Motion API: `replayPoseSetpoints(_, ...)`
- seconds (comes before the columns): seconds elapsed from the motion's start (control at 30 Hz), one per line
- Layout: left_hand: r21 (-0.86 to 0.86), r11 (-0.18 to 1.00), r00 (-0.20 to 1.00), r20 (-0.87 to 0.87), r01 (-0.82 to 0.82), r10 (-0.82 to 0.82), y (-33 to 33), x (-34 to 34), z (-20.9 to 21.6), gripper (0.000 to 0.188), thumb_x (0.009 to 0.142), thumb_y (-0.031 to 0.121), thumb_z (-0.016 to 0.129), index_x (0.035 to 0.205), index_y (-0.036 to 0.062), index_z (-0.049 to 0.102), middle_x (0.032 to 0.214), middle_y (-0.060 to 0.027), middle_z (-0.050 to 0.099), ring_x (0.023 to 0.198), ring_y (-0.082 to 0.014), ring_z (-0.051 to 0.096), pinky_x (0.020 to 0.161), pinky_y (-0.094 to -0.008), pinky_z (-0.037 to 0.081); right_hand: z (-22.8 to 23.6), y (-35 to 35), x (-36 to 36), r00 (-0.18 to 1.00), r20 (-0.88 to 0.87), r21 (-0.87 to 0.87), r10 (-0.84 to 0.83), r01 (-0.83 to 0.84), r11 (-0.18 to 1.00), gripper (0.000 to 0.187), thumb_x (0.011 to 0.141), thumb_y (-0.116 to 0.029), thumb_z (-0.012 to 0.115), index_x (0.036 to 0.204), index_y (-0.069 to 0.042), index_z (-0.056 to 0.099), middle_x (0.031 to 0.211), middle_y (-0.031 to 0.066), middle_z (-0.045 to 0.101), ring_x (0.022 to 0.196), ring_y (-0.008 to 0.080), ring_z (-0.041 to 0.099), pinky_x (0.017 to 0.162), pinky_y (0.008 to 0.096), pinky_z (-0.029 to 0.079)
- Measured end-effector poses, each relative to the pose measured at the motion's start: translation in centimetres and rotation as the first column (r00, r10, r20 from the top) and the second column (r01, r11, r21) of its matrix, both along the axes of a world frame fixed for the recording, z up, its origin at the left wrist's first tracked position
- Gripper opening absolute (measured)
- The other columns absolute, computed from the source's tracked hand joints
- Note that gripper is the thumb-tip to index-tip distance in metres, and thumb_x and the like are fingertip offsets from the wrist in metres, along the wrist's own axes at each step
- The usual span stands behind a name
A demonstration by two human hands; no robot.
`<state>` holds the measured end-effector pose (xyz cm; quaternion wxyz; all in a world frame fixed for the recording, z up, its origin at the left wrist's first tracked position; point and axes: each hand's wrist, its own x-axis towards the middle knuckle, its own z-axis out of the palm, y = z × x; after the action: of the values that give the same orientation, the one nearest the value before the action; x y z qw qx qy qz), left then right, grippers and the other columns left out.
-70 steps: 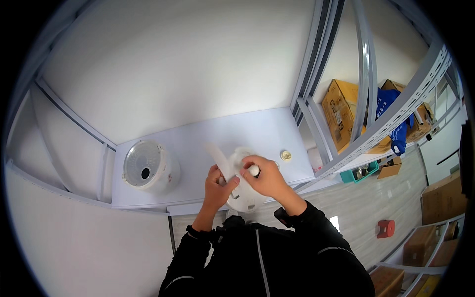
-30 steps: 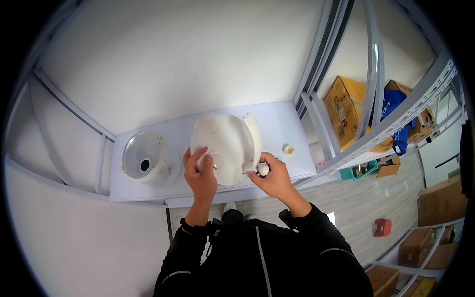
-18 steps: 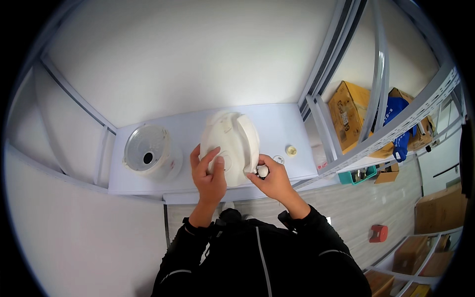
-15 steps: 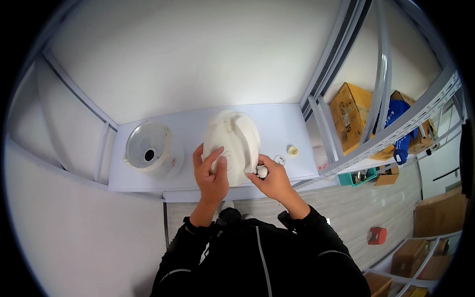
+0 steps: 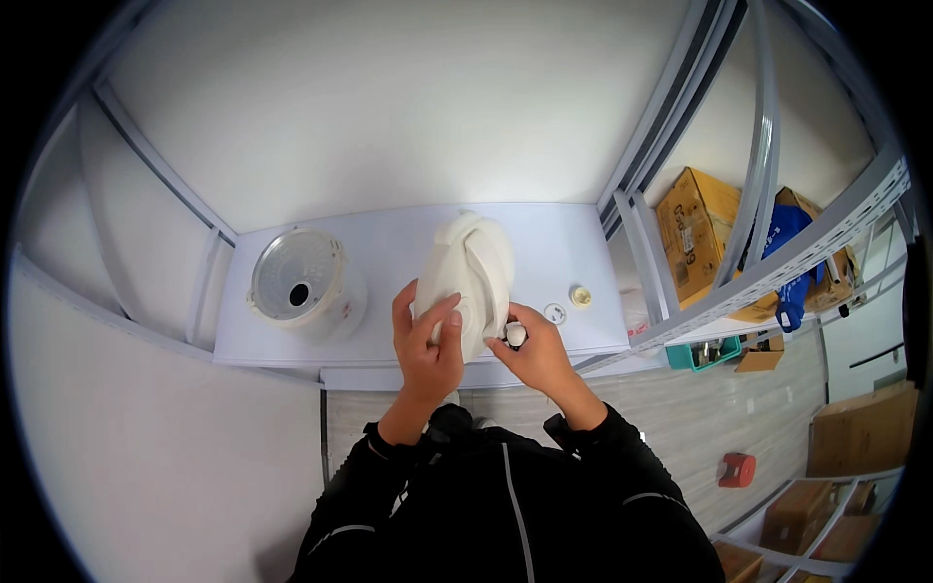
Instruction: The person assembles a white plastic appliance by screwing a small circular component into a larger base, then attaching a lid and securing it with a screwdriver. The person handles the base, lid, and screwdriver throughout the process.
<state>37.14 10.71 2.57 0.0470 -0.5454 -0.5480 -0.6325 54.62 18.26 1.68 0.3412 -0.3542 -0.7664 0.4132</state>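
A pale bench (image 5: 569, 257) runs along a white wall (image 5: 389, 107), boxed in by grey metal framing (image 5: 634, 107); a wood-look floor (image 5: 641, 418) shows past its near edge. Over the middle of that near edge, a white lid (image 5: 491, 253) with a curved handle is held up, tilted steeply. The left hand (image 5: 428, 352) holds it, fingers and thumb bent onto its face; the right hand (image 5: 537, 350) grips the handle's near end, a small white knob (image 5: 516, 335) between thumb and forefinger. Toward the bench's left end stands a white pot (image 5: 345, 309), a dark hole in its inner base. Near the right edge lie a yellowish round piece (image 5: 580, 296) and a white disc (image 5: 555, 314). Beyond that edge are a yellow-brown carton (image 5: 695, 228), a blue bag (image 5: 792, 267), a teal bin (image 5: 685, 357) and a red stool (image 5: 739, 470).
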Motion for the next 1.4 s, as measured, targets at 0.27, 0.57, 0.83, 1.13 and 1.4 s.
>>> replayPoseSetpoints(0.27, 0.034, 0.997, 0.99, 0.124, 0.069, -0.072, -0.1, -1.6, -1.6, 0.016, 0.097, 0.006, 0.072, 0.112, 0.0044, 0.075, 0.14, -0.0239, 0.057, 0.117, -0.0341, 0.065, 0.094, -0.0414, 0.056, 1.4, 0.5, 1.3, 0.989, 0.102, 0.055, 0.109, -0.115, 0.992, 0.043, 0.084, -0.025, 0.09, 0.119, -0.005, 0.074, 0.105, 0.0166, 0.073, 0.089, 0.0334, 0.071, 0.079, 0.0384, 0.057)
replayPoseSetpoints(0.57, 0.072, 0.965, 0.965, 0.049, 0.254, -0.257, -0.4, -1.3, -2.0, 0.018, 0.091, -0.002, 0.074, 0.108, 0.0056, 0.076, 0.141, -0.0232, 0.057, 0.117, -0.0321, 0.066, 0.094, -0.0409, 0.056, 0.7, 2.8, 2.5, 0.974, -0.204, 0.078, -0.095, 0.113, 0.991, 0.056, 0.088, -0.034, 0.089, 0.129, -0.001, 0.069, 0.121, 0.0166, 0.07, 0.106, 0.0284, 0.069, 0.091, 0.0388, 0.054)
replayPoseSetpoints(0.83, -0.074, 0.882, 0.875, 0.19, 0.466, -0.446, -1.1, -3.0, -3.0, 0.019, 0.093, 0.0, 0.073, 0.111, 0.0045, 0.074, 0.143, -0.0199, 0.057, 0.125, -0.0302, 0.061, 0.104, -0.041, 0.05, 3.2, 4.1, 4.0, 0.993, 0.022, -0.143, -0.117, 0.119, 0.983, 0.096, 0.078, -0.055, 0.092, 0.142, 0.009, 0.06, 0.133, 0.0277, 0.068, 0.124, 0.0356, 0.068, 0.105, 0.0433, 0.053)
replayPoseSetpoints(1.13, -0.326, 0.868, 0.927, 0.116, 0.376, -0.358, -1.3, -3.3, -2.2, 0.068, 0.084, 0.022, 0.086, 0.144, 0.0045, 0.06, 0.144, -0.0201, 0.053, 0.127, -0.035, 0.058, 0.107, -0.0452, 0.049, 2.8, 3.8, 2.9, 0.966, 0.251, -0.318, -0.067, 0.147, 0.937, 0.099, 0.077, -0.062, 0.09, 0.139, 0.01, 0.061, 0.114, 0.0244, 0.074, 0.097, 0.0256, 0.074, 0.078, 0.0349, 0.06)
replayPoseSetpoints(1.4, -0.462, 0.866, 0.977, 0.179, 0.189, -0.117, 0.1, -1.7, -0.4, 0.07, 0.075, 0.029, 0.095, 0.131, 0.0018, 0.062, 0.113, -0.0128, 0.066, 0.1, -0.0297, 0.068, 0.085, -0.0407, 0.058, 1.8, 2.1, 1.8, 0.958, 0.259, -0.03, -0.124, 0.137, 0.99, 0.093, 0.072, -0.056, 0.095, 0.134, 0.006, 0.063, 0.117, 0.0241, 0.07, 0.102, 0.0356, 0.072, 0.087, 0.0419, 0.058)
